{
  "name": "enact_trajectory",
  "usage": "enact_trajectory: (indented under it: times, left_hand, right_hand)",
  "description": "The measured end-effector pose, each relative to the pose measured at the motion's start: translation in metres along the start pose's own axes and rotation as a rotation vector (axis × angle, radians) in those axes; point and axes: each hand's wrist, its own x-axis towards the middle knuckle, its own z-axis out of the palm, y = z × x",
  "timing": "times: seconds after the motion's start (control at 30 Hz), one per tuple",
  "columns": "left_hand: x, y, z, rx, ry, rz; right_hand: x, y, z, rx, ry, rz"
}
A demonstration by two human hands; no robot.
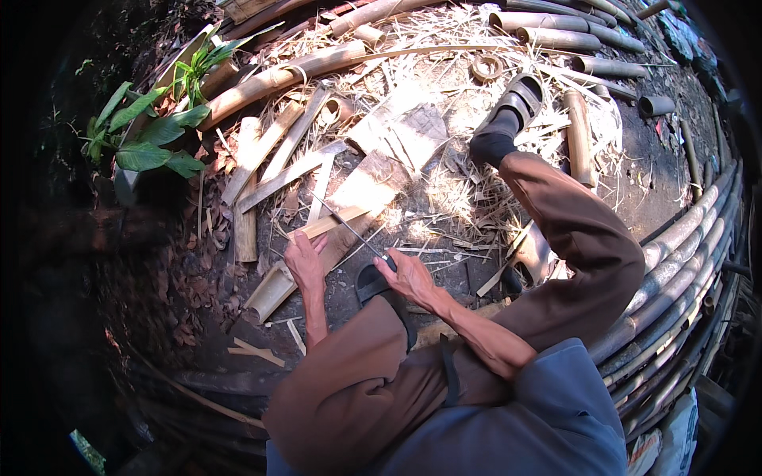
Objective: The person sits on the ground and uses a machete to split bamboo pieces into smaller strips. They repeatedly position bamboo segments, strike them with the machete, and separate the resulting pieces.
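Note:
My left hand is closed on one end of a pale bamboo strip, which points away to the right. In my right hand is the dark handle of a knife. Its long, thin blade slants toward the far left and crosses the strip in this view; whether it touches the strip I cannot tell. Below both lies a wooden plank, running toward a thick wood block. A split bamboo piece rests on the ground beside my left hand.
Split bamboo slats lie at the left near a leafy plant. Shavings cover the far ground. Cut bamboo tubes lie at the far right, and long bamboo poles are stacked along the right. My sandalled foot stretches forward.

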Motion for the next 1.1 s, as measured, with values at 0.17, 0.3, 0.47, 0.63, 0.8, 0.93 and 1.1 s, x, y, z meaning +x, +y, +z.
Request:
enact_trajectory:
  times: [0.17,0.3,0.47,0.63,0.8,0.93,1.1]
  left_hand:
    - [-0.018,0.025,0.027,0.128,-0.037,-0.002]
    - [-0.012,0.016,0.021,0.1,-0.056,-0.002]
    - [-0.021,0.022,0.033,0.174,-0.018,0.11]
    - [-0.023,0.017,0.029,0.162,-0.016,0.105]
    - [-0.019,0.029,0.026,0.223,-0.076,0.085]
    - [-0.022,0.023,0.027,0.223,-0.028,0.092]
    - [-0.017,0.007,0.057,0.174,0.012,0.135]
  right_hand:
    - [0.01,0.022,-0.008,0.03,0.153,-0.041]
    - [-0.008,0.002,-0.006,-0.046,0.035,-0.097]
    - [0.009,0.029,-0.006,-0.051,0.122,0.032]
    - [0.003,0.059,0.004,-0.019,0.136,-0.013]
    - [-0.005,0.052,0.009,-0.06,0.155,-0.14]
    - [0.007,0.047,0.002,-0.054,0.167,0.027]
    - [0.006,0.084,-0.005,-0.109,0.214,0.121]
